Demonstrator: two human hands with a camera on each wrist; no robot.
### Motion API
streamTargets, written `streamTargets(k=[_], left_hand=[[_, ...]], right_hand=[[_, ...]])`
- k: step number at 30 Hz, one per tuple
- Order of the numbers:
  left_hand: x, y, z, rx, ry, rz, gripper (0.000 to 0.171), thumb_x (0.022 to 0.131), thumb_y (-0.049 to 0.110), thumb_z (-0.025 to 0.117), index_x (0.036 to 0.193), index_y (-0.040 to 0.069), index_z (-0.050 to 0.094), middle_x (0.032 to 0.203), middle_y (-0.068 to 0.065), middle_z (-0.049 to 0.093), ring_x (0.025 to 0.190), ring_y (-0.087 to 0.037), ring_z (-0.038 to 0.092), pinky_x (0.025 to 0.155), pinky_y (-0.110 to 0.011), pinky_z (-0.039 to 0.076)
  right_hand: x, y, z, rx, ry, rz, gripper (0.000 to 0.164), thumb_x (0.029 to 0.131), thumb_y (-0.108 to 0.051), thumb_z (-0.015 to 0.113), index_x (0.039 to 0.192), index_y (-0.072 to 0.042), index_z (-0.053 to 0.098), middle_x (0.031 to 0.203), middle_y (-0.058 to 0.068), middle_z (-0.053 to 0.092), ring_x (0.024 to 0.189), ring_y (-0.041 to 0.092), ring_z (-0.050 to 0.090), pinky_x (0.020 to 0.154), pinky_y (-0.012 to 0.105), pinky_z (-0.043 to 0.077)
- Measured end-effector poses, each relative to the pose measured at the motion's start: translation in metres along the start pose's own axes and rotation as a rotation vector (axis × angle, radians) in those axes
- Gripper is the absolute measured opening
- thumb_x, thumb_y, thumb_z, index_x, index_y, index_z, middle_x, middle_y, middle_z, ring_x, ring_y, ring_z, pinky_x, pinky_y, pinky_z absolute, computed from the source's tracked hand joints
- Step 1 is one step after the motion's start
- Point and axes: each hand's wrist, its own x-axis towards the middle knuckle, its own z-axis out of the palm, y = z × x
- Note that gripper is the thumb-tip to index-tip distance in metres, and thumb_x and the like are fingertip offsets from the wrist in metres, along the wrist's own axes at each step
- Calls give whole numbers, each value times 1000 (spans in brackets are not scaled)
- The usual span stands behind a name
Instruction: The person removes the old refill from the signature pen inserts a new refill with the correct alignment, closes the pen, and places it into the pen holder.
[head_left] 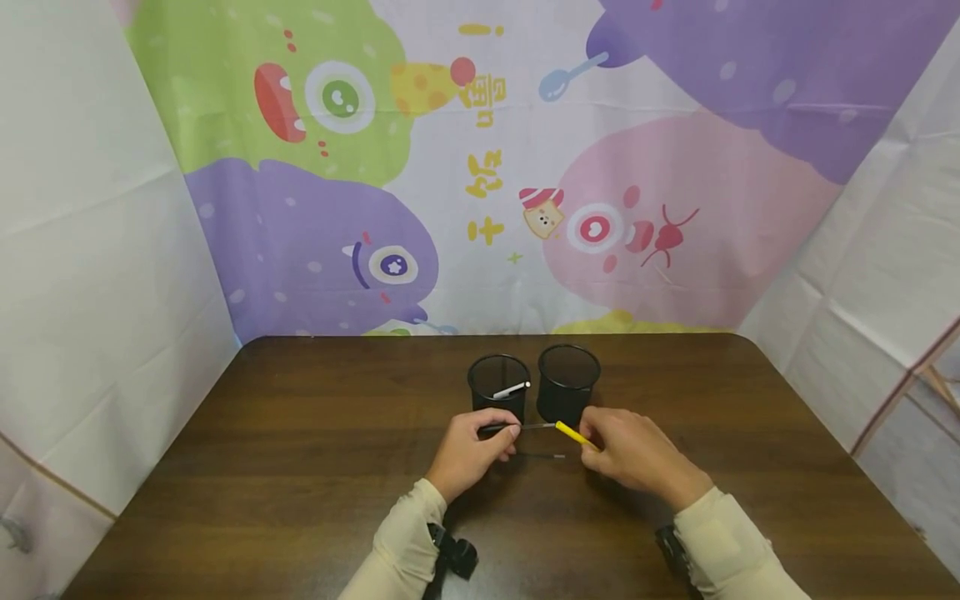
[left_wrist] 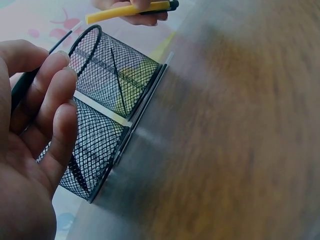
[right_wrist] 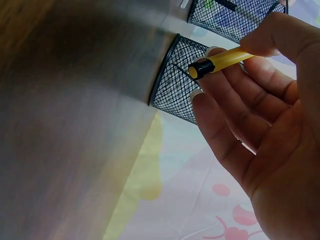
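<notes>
My left hand (head_left: pixel 472 446) pinches a slim black stick (head_left: pixel 491 428) between thumb and forefinger. Its thin, light tip points right, level with the near end of a yellow tube (head_left: pixel 573 435). That tube is in my right hand (head_left: pixel 633 450), gripped by thumb and fingers; the right wrist view shows its black far end with a yellow-rimmed opening (right_wrist: pixel 193 72). Beneath the hands, a second thin black stick (left_wrist: pixel 145 102) with a clear tip lies on the table. In the left wrist view my other left fingers are loosely bent beside the held stick.
Two black mesh pen holders stand just beyond my hands, a left one (head_left: pixel 480 404) and a right one (head_left: pixel 561 404). A white pen (head_left: pixel 512 389) leans in the left holder. The brown table (head_left: pixel 315 467) meets a cartoon-printed backdrop (head_left: pixel 480 292) behind them.
</notes>
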Motion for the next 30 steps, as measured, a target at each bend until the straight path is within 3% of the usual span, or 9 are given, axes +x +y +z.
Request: streamTargets(k=[18,24,27,30], left_hand=[[0,1,2,12,8,-31,15,94,9,70,104,-3,72,85,-15,72,71,-19,68,64,-28,58],[-5,19,2,17,7,-41,14,94,3,68,102,-8,70,83,-24,69,73,-41,68,63,-27,57],[-7,29,2,10,6,-17,14,93,3,68,102,-8,70,83,-26,69,71,-40,68,62,-28,57],[-8,32,2,13,8,1,13,93,3,68,102,-7,70,82,-24,69,68,-31,67,62,-29,57]], right_hand=[[1,-1,-1,2,43,-62,23,77,-16,73,80,-25,53,68,-14,46,59,5,44,53,26,39],[0,0,1,11,64,-78,22,76,-11,72,82,-23,54,72,-11,47,62,6,45,55,26,40],[0,0,1,3,89,-90,22,76,-9,71,85,-21,56,75,-11,47,66,7,45,58,26,41],[-1,-1,1,-4,110,-108,22,77,-8,71,87,-20,57,79,-11,47,69,7,46,61,26,42]])
